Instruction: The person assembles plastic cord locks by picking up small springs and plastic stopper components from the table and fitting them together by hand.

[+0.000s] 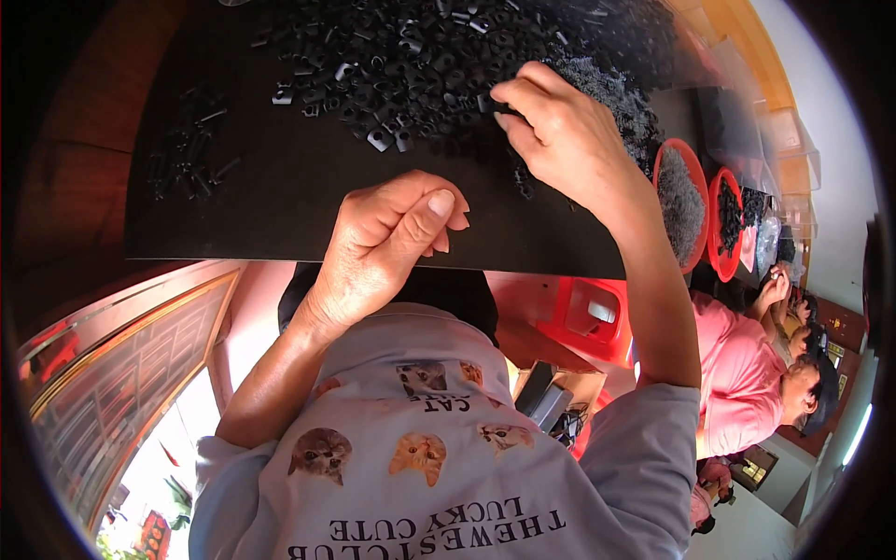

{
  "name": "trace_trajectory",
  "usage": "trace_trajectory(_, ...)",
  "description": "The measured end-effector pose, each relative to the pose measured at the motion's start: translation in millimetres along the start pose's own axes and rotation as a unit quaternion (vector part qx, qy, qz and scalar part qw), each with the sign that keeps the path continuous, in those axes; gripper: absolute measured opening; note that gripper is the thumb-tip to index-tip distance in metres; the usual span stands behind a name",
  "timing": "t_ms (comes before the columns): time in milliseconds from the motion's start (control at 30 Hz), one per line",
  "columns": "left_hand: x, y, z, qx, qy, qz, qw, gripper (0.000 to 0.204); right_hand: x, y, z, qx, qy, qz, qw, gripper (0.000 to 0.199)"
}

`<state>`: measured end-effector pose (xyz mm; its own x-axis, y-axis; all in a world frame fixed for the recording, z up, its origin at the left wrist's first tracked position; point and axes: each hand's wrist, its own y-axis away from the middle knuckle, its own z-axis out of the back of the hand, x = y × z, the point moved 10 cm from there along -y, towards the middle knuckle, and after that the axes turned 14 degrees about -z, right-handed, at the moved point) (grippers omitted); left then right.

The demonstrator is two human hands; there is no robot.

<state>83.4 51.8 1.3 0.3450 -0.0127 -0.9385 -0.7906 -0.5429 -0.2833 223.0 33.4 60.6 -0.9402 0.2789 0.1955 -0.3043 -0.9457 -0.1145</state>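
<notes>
A large heap of small black plastic parts (pixel 401 70), many with a round hole, lies on the dark table (pixel 308 205). Over its right edge my right hand (pixel 569 131) has thumb and fingertips curled around a small black plastic part (pixel 484 103). My left hand (pixel 397 224) is closed above the table's near edge, the thumb pressed against the bent fingers. Whatever it may hold is hidden. Beside my right hand lies a pile of finer dark grey pieces (pixel 597 84). At the left sits a loose group of thin black pieces (pixel 196 149).
Right of the table stand a red basin of grey pieces (pixel 681 205) and a red basin of black parts (pixel 728 224). Clear plastic bins (pixel 747 140) line the far right. Below are a red stool (pixel 593 317) and an open box (pixel 560 397). A person in pink (pixel 742 373) sits at right.
</notes>
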Motion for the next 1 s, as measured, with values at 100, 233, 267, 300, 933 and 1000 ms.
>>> trace_trajectory(100,1.1,1.0,-0.5,0.009,-0.007,0.009,1.000,0.033,6.0,-5.8,-9.9,0.013,0.029,-0.001,0.999,0.014)
trace_trajectory(233,1.8,0.7,-0.5,0.004,-0.001,0.014,1.000,0.035,9.6,-10.5,-18.5,0.032,0.077,0.014,0.996,0.021)
trace_trajectory(267,1.6,0.6,-0.8,0.004,-0.002,0.014,1.000,0.035,9.8,-10.2,-17.7,0.029,0.080,0.016,0.996,0.020)
trace_trajectory(300,1.2,0.3,-1.1,0.005,-0.002,0.012,1.000,0.035,8.6,-8.0,-18.2,0.028,0.080,0.016,0.996,0.020)
trace_trajectory(933,5.3,-0.8,0.5,-0.019,0.045,0.039,0.998,0.024,48.3,69.6,27.1,-0.138,-0.195,0.099,0.966,0.031)
trace_trajectory(1000,5.0,0.8,0.7,-0.025,0.058,0.046,0.997,0.023,19.3,65.3,37.7,-0.141,-0.155,0.060,0.976,0.024)
